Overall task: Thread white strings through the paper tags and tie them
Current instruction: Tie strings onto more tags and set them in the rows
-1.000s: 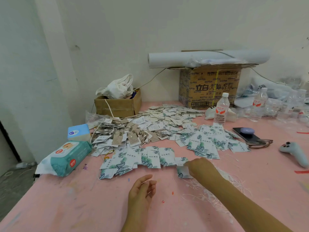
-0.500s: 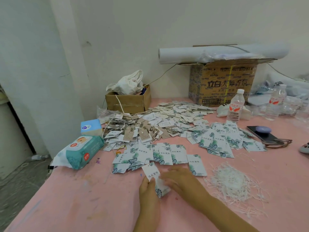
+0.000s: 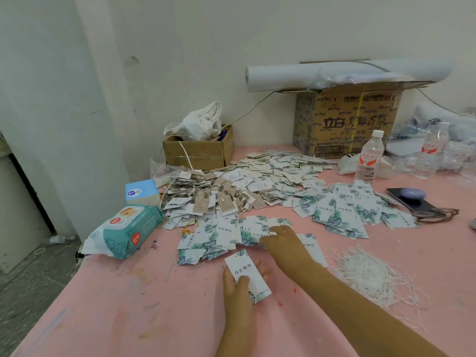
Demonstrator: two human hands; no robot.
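- On the pink table [image 3: 128, 318], the left hand [image 3: 238, 295] holds one tag [image 3: 243, 266], thumb on top.
- I see the right hand [image 3: 286, 244] lie loose on the row of tags [image 3: 219, 235], gripping nothing.
- The strings [image 3: 371, 275] sit in a heap to its right.

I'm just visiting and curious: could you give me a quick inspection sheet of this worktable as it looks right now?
Surface: pink table, flecked with paint.
Job's things: paper tags heaped mid-table; white strings piled at right.
Clutter: wipes pack, tissue box, water bottle, phone, small box, large carton.
Grips: left hand holds single tag, thumb on top; right hand rests on leaf-print tags, fingers relaxed.
Cables: thin cord slanting up toward the large carton.
Surroundings: white wall, grey floor at left.
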